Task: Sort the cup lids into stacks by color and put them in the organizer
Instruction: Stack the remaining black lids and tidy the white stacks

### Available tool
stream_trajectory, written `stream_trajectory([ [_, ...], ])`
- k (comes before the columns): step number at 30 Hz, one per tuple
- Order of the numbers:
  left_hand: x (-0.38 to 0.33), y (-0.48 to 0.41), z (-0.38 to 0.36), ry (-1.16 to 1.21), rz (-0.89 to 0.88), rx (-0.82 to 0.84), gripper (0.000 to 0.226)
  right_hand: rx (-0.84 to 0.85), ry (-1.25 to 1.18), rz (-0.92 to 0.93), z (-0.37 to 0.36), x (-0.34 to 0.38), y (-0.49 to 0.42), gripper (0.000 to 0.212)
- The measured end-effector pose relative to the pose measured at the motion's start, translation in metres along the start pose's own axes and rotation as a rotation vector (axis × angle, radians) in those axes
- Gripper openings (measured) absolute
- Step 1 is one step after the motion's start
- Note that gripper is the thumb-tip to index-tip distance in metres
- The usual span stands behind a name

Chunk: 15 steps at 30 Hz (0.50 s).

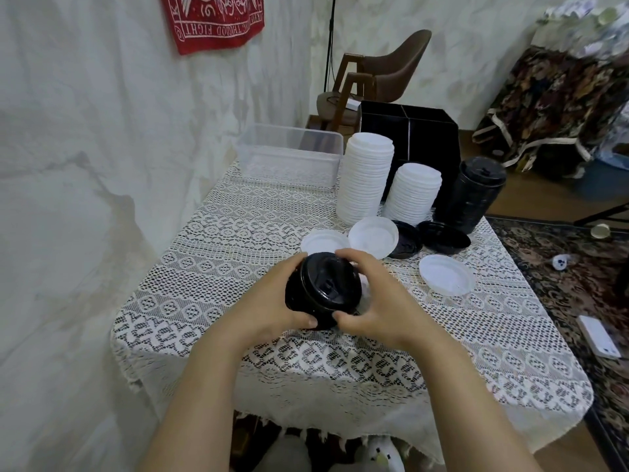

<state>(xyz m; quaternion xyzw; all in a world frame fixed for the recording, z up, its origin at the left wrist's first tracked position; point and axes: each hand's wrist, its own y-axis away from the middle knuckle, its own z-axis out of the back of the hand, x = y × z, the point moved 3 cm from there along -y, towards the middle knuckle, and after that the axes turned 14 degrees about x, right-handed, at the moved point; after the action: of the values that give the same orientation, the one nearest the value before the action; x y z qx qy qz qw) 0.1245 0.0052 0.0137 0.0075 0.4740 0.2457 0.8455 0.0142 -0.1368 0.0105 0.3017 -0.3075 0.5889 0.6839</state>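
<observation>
Our left hand [272, 301] and right hand [371, 301] headed the record: both were curled round a short stack of black lids [323, 287], one on each flank, thumbs meeting at its near edge. We noted the stack tilted, its top face turned toward us, over the near middle of the lace tablecloth [238, 233]; whether it touched the cloth we could not tell. Behind it we counted loose pieces lying flat: a white lid [323, 241] just beyond the fingers, a second white lid [373, 237] beside it, a third white lid [446, 274] apart to the right. Two loose black lids [406, 240] [444, 237] lay between these and the standing stacks, the left one partly under the second white lid. At the far right of the table we entered a tall white stack [367, 178], a shorter white stack [413, 192] just right of it, and a tall black stack [473, 195] at the table's edge. The black organizer [408, 131] stood directly behind the three stacks, its divided compartments showing from above; we could not see any contents. A clear plastic bin [289, 155] sat left of the organizer at the far edge. Off the table we listed a brown chair [391, 73], a red cloth [211, 22] on the wall, and a patterned rug [561, 267] on the floor.
</observation>
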Motion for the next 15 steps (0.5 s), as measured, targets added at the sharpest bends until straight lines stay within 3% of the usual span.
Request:
stream_trajectory([
  [5,0.003,0.000,0.001,0.012,0.010,-0.004,0.085,0.005,0.197,-0.008,0.001,0.007,0.000,0.074],
  [12,0.005,0.000,0.000,0.006,0.054,-0.011,0.079,0.069,0.245,-0.058,-0.010,0.005,-0.006,0.075],
  [15,-0.001,0.002,0.001,-0.019,0.009,-0.004,0.056,0.083,0.255,-0.075,-0.017,0.008,-0.010,0.077],
])
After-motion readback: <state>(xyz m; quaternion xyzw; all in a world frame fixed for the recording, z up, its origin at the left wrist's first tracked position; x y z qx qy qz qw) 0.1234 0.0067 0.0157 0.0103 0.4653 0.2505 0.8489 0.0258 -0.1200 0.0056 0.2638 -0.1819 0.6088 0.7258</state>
